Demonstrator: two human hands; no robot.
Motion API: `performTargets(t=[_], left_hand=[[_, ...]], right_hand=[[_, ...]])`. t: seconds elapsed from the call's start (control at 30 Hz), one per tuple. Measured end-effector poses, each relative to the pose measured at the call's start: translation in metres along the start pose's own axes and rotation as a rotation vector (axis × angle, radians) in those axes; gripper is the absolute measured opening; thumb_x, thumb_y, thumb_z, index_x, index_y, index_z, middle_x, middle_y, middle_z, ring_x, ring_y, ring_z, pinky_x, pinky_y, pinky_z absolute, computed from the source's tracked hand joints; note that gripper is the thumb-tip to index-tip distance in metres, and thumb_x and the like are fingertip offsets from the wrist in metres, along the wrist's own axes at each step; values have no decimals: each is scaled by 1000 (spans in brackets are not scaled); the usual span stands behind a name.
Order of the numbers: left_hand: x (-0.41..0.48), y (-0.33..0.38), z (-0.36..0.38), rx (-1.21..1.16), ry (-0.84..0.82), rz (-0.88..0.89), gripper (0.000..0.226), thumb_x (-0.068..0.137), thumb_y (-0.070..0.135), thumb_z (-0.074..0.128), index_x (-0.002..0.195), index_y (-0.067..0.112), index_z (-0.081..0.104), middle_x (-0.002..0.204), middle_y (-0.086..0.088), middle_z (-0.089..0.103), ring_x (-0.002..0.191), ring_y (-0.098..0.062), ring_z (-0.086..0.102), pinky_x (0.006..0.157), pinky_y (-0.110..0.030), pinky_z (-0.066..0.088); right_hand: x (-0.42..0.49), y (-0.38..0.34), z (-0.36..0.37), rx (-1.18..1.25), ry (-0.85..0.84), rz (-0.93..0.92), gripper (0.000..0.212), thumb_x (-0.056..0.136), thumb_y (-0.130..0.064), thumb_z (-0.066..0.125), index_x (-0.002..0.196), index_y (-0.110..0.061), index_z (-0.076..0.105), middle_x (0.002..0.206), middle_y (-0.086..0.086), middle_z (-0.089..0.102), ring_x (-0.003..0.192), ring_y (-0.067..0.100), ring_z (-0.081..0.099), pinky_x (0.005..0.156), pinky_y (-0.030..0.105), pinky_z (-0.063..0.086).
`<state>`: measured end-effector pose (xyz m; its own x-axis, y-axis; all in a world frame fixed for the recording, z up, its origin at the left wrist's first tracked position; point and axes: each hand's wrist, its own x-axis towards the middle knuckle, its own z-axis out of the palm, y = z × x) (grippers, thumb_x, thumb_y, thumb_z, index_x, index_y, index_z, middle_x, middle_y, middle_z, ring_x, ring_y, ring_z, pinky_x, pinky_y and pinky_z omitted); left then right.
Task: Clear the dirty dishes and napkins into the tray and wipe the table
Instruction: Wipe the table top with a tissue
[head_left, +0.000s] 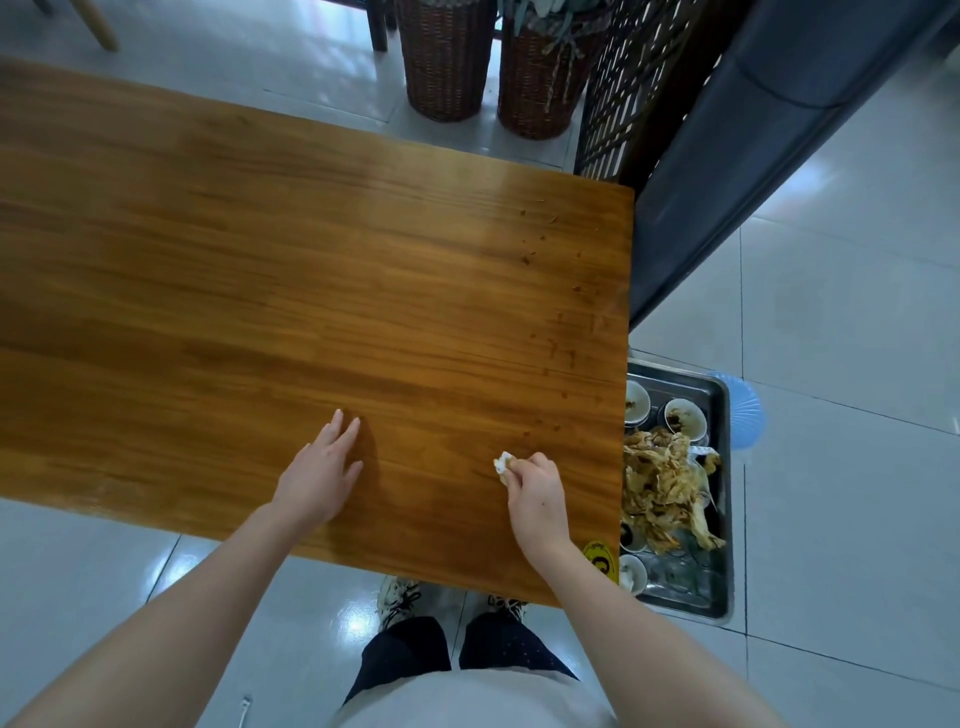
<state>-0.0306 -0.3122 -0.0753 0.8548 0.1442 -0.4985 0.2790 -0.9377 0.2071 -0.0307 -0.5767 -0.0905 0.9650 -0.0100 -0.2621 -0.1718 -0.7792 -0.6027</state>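
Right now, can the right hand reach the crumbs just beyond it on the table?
Probably yes: the right hand, pinching a napkin wad, rests near the crumbs, and only bare tabletop lies between.

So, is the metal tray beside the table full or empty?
Full: the rectangular metal tray holds white bowls and crumpled stained napkins.

Nothing legible; the yellow sticker (601, 557) seems printed.

Left hand (319, 467) lower centre, palm down, fingers straight. Right hand (535, 493) right of it, fingers curled, pinching napkin wad (503, 464).
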Motion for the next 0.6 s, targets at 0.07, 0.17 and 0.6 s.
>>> performTargets(t=[0.07, 0.17, 0.6], left_hand=[[1, -1, -1, 0, -5, 6, 63, 101, 35, 44, 155, 28, 12, 162, 5, 2, 142, -25, 31, 103, -36, 43], [1, -4, -1, 2, -4, 3, 64, 101, 35, 44, 155, 28, 11, 162, 5, 1, 142, -25, 31, 103, -35, 43], [4, -14, -2, -16, 3, -5, 64, 100, 36, 44, 154, 27, 12, 162, 3, 0, 145, -23, 25, 109, -37, 37]], right_hand=[[2, -1, 2, -12, -2, 0, 25, 98, -15, 49, 86, -6, 69, 84, 0, 52, 84, 14, 47, 73, 29, 44], [7, -6, 5, -51, -2, -23, 24, 97, -15, 51, 83, -5, 68, 83, 0, 53, 83, 13, 47, 72, 26, 43], [25, -3, 6, -91, -47, -68, 9, 90, -11, 60, 84, -14, 66, 82, -6, 55, 77, 8, 50, 65, 20, 44]])
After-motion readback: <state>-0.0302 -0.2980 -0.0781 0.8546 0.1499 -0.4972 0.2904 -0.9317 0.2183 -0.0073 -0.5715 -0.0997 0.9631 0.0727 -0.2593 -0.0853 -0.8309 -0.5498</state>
